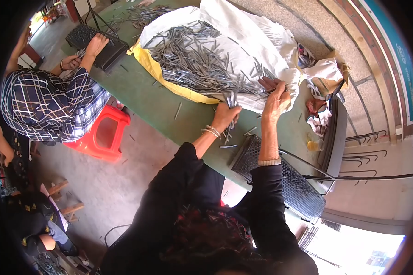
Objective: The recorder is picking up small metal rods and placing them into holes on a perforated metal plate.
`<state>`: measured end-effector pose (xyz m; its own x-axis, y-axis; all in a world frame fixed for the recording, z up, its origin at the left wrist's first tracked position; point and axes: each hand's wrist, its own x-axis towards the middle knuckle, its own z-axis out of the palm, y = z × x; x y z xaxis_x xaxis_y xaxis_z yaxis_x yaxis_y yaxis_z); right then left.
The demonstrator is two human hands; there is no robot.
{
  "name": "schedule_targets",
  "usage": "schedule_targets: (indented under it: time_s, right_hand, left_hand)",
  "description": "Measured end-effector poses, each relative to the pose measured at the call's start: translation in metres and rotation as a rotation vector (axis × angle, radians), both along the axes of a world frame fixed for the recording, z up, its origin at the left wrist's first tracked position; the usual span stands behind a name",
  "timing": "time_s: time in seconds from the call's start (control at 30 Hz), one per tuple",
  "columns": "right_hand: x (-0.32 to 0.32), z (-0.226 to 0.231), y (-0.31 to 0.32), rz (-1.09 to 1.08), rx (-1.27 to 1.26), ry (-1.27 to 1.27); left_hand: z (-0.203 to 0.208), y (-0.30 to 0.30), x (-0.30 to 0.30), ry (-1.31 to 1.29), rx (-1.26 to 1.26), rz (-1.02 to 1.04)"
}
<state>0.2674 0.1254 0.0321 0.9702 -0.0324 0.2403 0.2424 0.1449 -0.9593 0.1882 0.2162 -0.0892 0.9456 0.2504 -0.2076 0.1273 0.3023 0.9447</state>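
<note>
A big pile of thin grey metal rods [188, 59] lies on a white sack [236, 27] with a yellow edge [158, 75], spread over a green table [160, 103]. My left hand [226, 115] is closed around an upright bundle of these rods [232, 101] at the sack's near edge. Bracelets circle that wrist. To its right, my right hand [275, 98] reaches onto the right end of the pile. Its fingers are stretched out over the rods there, touching or just above them. Whether a rod lies under the fingertips is hidden.
A black studded rack [284, 181] stands by my right forearm. A person [46, 101] works at a similar black rack [98, 48] at the left, near a red stool [106, 133]. Rags [319, 117] and a small yellowish cup [315, 145] sit at the right.
</note>
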Motion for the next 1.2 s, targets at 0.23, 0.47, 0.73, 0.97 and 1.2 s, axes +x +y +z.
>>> schedule_targets:
  time_s: [0.23,0.47,0.73,0.97,1.2]
  right_hand:
    - [-0.019,-0.045,0.000,0.184,-0.863,-0.274]
    - [-0.034,-0.060,0.014,0.056,-1.376,-0.465]
    - [-0.014,-0.077,0.016,0.222,-0.861,-0.323]
    - [-0.053,-0.038,-0.030,0.209,-1.104,-0.044]
    - [-0.126,-0.054,-0.022,0.578,-1.529,0.051]
  left_hand:
    - [0.010,-0.006,0.020,-0.099,-0.968,0.158]
    - [0.022,-0.027,0.012,-0.047,-0.924,0.347]
    - [0.036,-0.018,0.017,-0.099,-0.803,0.414]
    - [0.030,0.024,0.012,-0.063,-0.335,0.290]
    - [0.024,0.035,-0.002,-0.179,0.003,0.332]
